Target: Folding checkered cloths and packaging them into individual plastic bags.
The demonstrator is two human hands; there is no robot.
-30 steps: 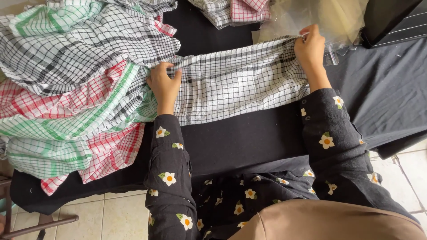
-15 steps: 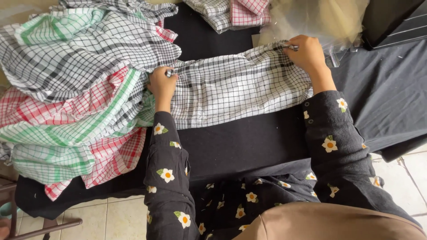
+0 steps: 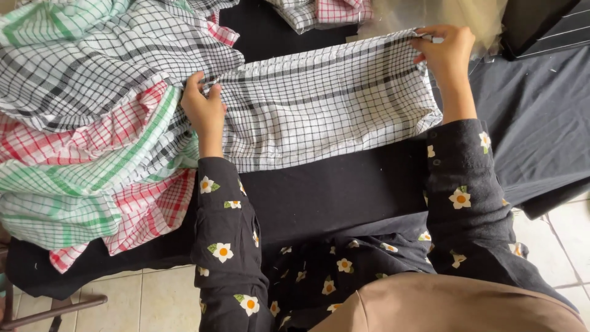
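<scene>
Both hands have slid up along the black-checked cloth [image 3: 326, 104], left hand [image 3: 204, 107] and right hand [image 3: 447, 52] pinching its far corners, stretching it flat on the worktop [image 3: 344, 190] beside the cloth pile [image 3: 92, 123].

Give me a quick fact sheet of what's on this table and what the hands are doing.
Surface: table under a black cover
Cloth in hand: black-and-white checked cloth, stretched flat between both hands
Left hand: pinches the cloth's left end, beside the pile
Right hand: pinches the cloth's far right corner
Pile: loose checked cloths in black, red and green, left of the hands
Far edge: more folded cloths and a clear plastic bag
Sleeves: dark with daisies
</scene>
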